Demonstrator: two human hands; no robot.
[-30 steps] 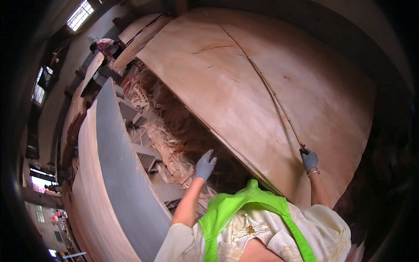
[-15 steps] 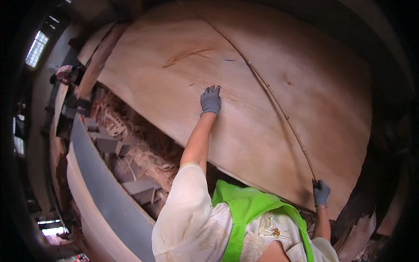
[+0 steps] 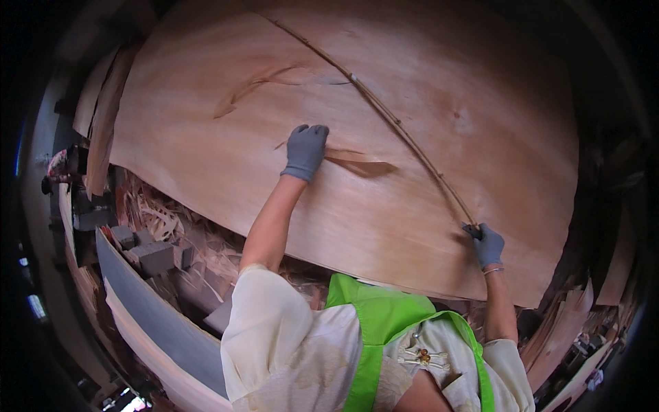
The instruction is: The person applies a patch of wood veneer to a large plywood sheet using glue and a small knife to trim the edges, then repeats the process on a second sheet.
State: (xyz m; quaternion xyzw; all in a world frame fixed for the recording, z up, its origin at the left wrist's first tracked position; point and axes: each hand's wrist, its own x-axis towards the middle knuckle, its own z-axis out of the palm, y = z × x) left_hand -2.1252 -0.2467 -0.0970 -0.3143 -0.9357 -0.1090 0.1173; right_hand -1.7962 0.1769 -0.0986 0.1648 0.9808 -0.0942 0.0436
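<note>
A large, pale brown wood veneer sheet (image 3: pixel 384 226) lies spread out before me. My left hand (image 3: pixel 306 150), in a grey glove, is closed at a torn veneer strip (image 3: pixel 360 165) near the middle of the sheet; part of the strip sticks up to the right of the fingers. My right hand (image 3: pixel 487 245), gloved the same way, grips the near end of a long, thin bamboo stick (image 3: pixel 395 122). The stick slants over the sheet toward the far left. Farther off, beyond my left hand, a curved torn patch (image 3: pixel 250 88) marks the veneer.
Grey blocks (image 3: pixel 152 258) and wood shavings (image 3: pixel 161 216) lie in a gap left of the sheet. A curved board with a grey face (image 3: pixel 161 319) stands at the lower left. Veneer scraps (image 3: pixel 566 329) are heaped at the lower right. A partly seen person (image 3: pixel 60 165) is at the far left.
My left hand has closed from spread fingers, and a veneer strip now rises beside it. My right hand has moved up and left with the bamboo stick. The view has shifted.
</note>
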